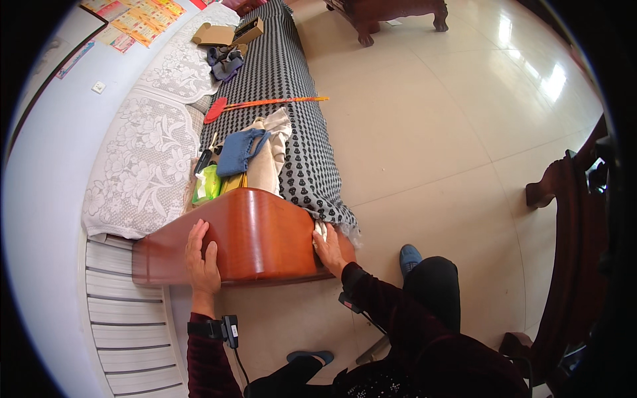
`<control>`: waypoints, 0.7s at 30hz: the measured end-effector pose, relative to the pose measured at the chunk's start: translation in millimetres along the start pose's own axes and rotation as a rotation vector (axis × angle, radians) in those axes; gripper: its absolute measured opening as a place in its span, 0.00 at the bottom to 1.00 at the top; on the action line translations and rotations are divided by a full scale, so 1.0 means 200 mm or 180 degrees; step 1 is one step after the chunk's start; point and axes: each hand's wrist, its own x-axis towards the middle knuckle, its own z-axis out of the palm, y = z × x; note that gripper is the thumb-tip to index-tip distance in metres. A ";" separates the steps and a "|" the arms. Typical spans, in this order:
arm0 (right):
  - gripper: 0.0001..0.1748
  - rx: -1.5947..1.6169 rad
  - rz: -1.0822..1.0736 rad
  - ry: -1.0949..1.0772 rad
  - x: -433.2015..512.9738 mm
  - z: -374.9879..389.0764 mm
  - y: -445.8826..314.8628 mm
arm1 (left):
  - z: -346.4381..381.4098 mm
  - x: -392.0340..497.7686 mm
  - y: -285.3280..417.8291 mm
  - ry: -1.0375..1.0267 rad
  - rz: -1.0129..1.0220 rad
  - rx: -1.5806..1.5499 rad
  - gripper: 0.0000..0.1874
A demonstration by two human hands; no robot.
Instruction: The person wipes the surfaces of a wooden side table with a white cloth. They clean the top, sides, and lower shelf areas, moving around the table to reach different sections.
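The polished wooden armrest [259, 234] of a long sofa lies right in front of me. My left hand [203, 263] rests on its left part with thumb and fingers apart, holding nothing. At the armrest's right end, my right hand [329, 251] presses a white cloth [320, 230] against the wood. Most of that cloth is hidden under the fingers. Just above it hangs the fringed corner of a black-and-grey patterned sofa cover [318, 184].
On the seat lie a green tissue pack [208, 183], blue knitted fabric [239, 151], beige cloth [264, 171], a red fly swatter [216, 110] and an open cardboard box [214, 35]. A white slatted radiator [129, 311] stands left. Dark wooden furniture [572, 248] stands right.
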 end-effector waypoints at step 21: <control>0.34 0.0804 0.0078 -0.0149 -0.37 -0.01 -0.25 | 0.01 0.01 -0.02 0.0011 0.0082 -0.0076 0.22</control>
